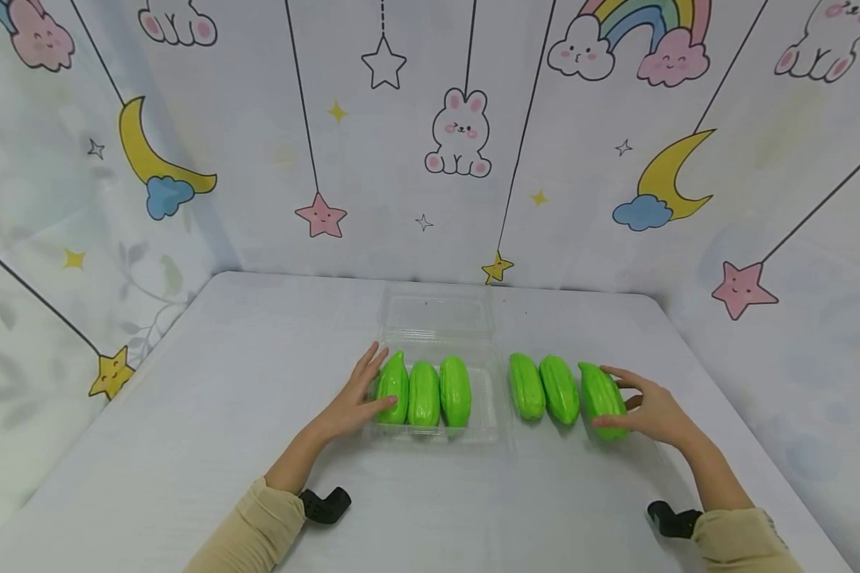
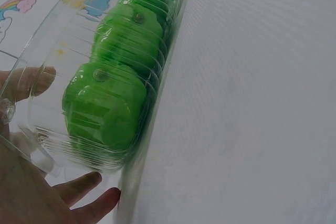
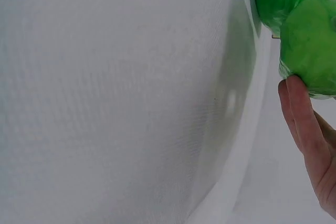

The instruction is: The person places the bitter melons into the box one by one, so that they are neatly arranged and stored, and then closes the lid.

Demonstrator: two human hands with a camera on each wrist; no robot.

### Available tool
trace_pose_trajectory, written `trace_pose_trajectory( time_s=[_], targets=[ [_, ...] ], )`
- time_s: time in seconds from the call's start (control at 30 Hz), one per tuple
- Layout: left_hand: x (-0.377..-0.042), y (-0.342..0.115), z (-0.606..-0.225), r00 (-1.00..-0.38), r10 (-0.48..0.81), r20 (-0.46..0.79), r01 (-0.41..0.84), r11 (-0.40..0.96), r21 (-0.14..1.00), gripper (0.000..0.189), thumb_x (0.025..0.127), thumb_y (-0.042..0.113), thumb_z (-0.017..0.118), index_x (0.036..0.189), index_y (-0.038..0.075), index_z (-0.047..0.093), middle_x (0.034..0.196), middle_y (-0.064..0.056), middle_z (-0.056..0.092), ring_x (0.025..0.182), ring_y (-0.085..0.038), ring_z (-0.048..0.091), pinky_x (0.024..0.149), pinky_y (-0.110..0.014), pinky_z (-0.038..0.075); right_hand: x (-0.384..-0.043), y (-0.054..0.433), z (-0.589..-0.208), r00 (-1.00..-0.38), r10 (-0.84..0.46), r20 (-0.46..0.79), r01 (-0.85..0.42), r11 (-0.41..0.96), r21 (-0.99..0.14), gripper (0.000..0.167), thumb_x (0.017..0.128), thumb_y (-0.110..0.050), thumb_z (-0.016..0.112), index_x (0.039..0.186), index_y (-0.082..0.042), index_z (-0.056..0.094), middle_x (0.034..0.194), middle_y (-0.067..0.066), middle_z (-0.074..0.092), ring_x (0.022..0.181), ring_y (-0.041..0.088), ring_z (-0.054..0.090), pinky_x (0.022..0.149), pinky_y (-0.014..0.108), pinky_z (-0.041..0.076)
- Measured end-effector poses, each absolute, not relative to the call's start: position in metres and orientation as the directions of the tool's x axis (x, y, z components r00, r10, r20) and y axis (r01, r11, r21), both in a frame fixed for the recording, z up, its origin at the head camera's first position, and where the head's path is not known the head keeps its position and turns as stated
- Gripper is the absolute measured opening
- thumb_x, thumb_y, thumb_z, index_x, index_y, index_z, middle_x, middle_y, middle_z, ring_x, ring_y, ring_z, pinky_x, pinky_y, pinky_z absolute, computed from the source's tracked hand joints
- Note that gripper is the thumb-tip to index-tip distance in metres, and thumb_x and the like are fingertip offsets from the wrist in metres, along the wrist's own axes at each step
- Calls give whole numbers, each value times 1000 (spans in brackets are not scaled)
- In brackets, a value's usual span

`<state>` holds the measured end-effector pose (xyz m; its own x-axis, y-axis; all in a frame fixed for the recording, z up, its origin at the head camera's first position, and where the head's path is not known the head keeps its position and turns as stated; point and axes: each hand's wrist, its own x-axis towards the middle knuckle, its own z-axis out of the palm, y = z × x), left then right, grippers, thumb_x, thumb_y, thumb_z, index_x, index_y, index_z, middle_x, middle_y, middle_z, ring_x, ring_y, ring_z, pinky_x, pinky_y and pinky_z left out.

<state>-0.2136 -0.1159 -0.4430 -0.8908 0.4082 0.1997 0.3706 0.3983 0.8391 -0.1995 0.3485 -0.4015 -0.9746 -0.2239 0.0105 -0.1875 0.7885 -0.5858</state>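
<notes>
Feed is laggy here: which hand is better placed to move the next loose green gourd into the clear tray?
Right. The right hand already grips the outermost loose gourd on the table, while the left hand rests against the clear plastic tray, steadying it.

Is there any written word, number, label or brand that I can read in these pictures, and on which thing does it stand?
None: no words or numbers show.
The backdrop has only drawings: stars, moons, rabbits, rainbows.
The clear tray and the green gourds carry no label.
</notes>
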Motion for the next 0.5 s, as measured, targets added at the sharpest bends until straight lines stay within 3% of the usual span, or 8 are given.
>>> trace_pose_trajectory(
  time_s=[0.23,0.5],
  targets=[
    [-197,-112,-412,-888,419,187,362,389,847,73,89,8,56,145,-3,11,149,-24,-5,128,-51,19,94,-65,29,-201,345,-398,-978,-205,36,-186,783,-593,87,68,-34,80,139,-7,37,122,29,47,91,34,59,59,31,49],
    [-194,-111,-408,-886,429,177,359,392,847,72,89,8,56,145,-3,10,149,-24,-6,128,-51,21,94,-64,29,-198,337,-388,-977,-204,65,-203,782,-590,86,68,-34,80,138,-8,39,122,27,48,90,34,60,60,32,50]
  ],
)
